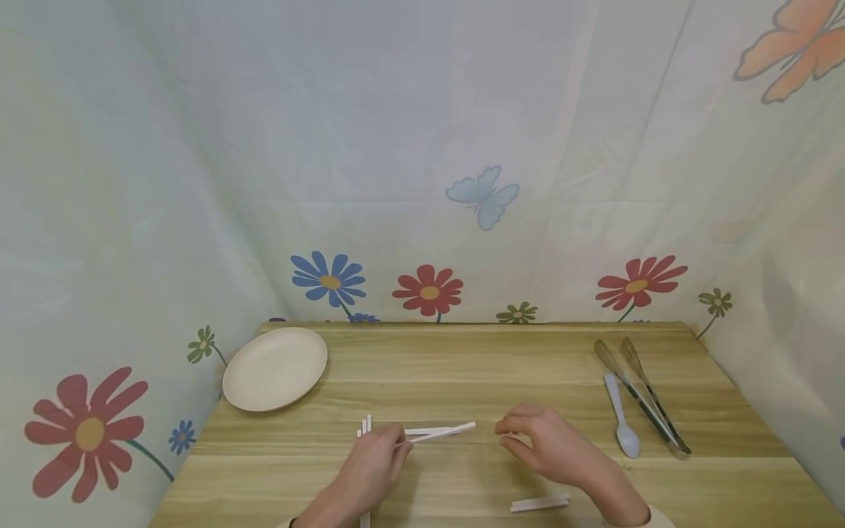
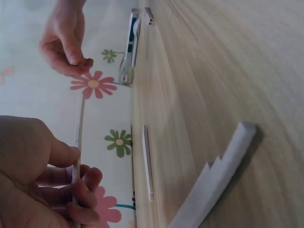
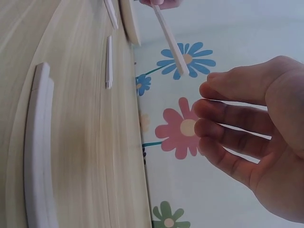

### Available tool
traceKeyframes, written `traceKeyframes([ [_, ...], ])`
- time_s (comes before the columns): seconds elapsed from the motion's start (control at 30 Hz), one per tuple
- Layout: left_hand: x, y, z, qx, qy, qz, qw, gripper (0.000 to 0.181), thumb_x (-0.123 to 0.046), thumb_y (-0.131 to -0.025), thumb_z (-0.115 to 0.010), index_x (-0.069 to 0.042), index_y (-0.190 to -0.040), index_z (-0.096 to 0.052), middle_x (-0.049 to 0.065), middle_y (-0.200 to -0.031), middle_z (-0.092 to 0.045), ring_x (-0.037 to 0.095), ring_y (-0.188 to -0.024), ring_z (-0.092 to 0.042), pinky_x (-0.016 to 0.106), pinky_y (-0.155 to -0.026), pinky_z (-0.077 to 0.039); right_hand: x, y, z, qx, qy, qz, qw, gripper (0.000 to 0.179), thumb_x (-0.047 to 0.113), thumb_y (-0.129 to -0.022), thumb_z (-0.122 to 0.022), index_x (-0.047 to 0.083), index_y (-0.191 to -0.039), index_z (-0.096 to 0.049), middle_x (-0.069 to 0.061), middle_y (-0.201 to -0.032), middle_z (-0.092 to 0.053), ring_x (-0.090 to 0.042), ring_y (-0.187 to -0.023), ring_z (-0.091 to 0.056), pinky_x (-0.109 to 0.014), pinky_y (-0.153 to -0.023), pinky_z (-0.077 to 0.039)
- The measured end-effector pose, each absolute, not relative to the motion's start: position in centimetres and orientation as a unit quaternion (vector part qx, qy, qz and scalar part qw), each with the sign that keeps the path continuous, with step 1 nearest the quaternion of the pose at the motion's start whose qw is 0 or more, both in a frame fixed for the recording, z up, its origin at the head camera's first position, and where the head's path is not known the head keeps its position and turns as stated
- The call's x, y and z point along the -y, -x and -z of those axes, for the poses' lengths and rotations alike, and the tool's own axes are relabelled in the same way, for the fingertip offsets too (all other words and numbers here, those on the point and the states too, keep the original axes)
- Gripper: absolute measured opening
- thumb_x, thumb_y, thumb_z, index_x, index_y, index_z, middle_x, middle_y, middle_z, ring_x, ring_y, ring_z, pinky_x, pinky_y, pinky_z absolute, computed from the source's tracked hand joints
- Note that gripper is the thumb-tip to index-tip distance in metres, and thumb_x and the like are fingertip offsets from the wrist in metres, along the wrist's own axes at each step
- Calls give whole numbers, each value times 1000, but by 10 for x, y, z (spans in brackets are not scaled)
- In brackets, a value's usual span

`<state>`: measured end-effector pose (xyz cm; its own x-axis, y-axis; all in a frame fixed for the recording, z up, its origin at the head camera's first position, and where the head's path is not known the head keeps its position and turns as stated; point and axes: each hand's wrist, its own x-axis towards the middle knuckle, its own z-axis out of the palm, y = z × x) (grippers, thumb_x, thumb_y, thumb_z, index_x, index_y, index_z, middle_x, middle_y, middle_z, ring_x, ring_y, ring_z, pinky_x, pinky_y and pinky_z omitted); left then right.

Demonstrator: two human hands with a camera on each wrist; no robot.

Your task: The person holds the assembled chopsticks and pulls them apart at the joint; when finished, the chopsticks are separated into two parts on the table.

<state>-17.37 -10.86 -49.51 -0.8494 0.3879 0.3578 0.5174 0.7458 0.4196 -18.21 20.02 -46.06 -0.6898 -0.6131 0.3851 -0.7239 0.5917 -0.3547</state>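
Observation:
My left hand point(image 1: 375, 462) pinches a slim white square-edged stick point(image 1: 455, 428) between thumb and fingers, its free end pointing right above the table. In the left wrist view the same stick point(image 2: 79, 121) stands out past the thumb. My right hand point(image 1: 551, 444) hovers a short way beyond that end, fingers loosely bent and holding nothing; the right wrist view shows a gap between its fingertips point(image 3: 211, 78) and the stick point(image 3: 171, 38). Behind the held stick another white stick point(image 1: 422, 431) lies crosswise. Several parallel sticks point(image 1: 365, 424) lie partly hidden under my left hand.
Near the front edge, left of my right forearm, lie more white sticks point(image 1: 540, 503) side by side. A beige plate point(image 1: 276, 369) sits at the back left. On the right are a pale spoon point(image 1: 620, 418) and metal tongs point(image 1: 650, 403). Flower-printed curtains border the wooden table point(image 1: 449, 367).

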Motion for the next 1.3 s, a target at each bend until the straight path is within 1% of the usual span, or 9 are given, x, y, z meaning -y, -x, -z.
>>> traceKeyframes([
  [0.13, 106, 175, 495, 921, 260, 255, 138, 5, -13, -91, -66, -13, -86, -68, -7, -77, -64, -1, -66, -52, 18, -58, -44, -197, 184, 460, 883, -383, -240, 125, 11, 14, -89, -70, 17, -99, -73, 9, -96, -68, -7, -90, -64, -27, -76, -55],
  [0.2, 105, 176, 494, 917, 270, 252, 153, 5, -12, -90, -66, -12, -88, -71, -6, -79, -67, 1, -69, -56, 19, -59, -46, -196, 184, 460, 884, -383, -234, 132, 11, 15, -88, -71, 17, -99, -73, 9, -97, -69, -8, -91, -64, -28, -77, -55],
  [0.37, 101, 176, 491, 909, 284, 246, 179, 5, -10, -86, -70, -13, -86, -73, -5, -78, -69, 3, -69, -59, 20, -59, -47, -192, 185, 459, 885, -381, -229, 139, 13, 16, -88, -71, 14, -100, -73, 8, -99, -69, -10, -93, -65, -30, -79, -55],
  [0.53, 97, 176, 487, 914, 282, 248, 154, 6, -8, -86, -68, -11, -86, -72, -5, -74, -64, 2, -65, -54, 17, -55, -43, -188, 186, 457, 880, -387, -231, 151, 16, 15, -87, -72, 13, -102, -72, 7, -100, -69, -10, -94, -64, -30, -79, -55],
  [0.67, 93, 177, 483, 917, 275, 259, 125, 7, -8, -89, -65, -8, -87, -72, -6, -71, -58, -1, -60, -45, 15, -52, -39, -185, 186, 455, 875, -396, -229, 159, 16, 18, -87, -72, 13, -102, -72, 6, -100, -69, -11, -95, -65, -31, -81, -55],
  [0.77, 89, 177, 478, 917, 274, 267, 111, 9, -8, -91, -64, -6, -89, -72, -6, -71, -56, -2, -59, -42, 14, -51, -39, -183, 187, 453, 872, -401, -228, 160, 16, 19, -87, -72, 12, -102, -72, 6, -101, -69, -12, -96, -65, -32, -82, -55],
  [1.0, 82, 178, 472, 920, 281, 250, 110, 8, -7, -89, -65, -6, -89, -73, -4, -73, -61, 0, -63, -48, 15, -55, -43, -178, 188, 453, 868, -408, -230, 167, 17, 18, -85, -74, 13, -101, -72, 5, -100, -69, -11, -94, -64, -30, -81, -55],
  [1.13, 78, 179, 468, 918, 289, 251, 100, 8, -6, -89, -66, -5, -90, -74, -2, -75, -63, 1, -65, -53, 16, -57, -45, -177, 189, 453, 866, -409, -229, 174, 16, 19, -85, -74, 15, -101, -72, 6, -99, -69, -10, -94, -63, -28, -80, -54],
  [1.3, 74, 180, 463, 918, 299, 244, 95, 9, -7, -90, -65, -5, -90, -74, -2, -75, -64, 2, -66, -54, 16, -58, -46, -176, 191, 454, 865, -409, -229, 182, 16, 18, -84, -75, 15, -99, -72, 6, -99, -68, -9, -93, -62, -28, -80, -54],
])
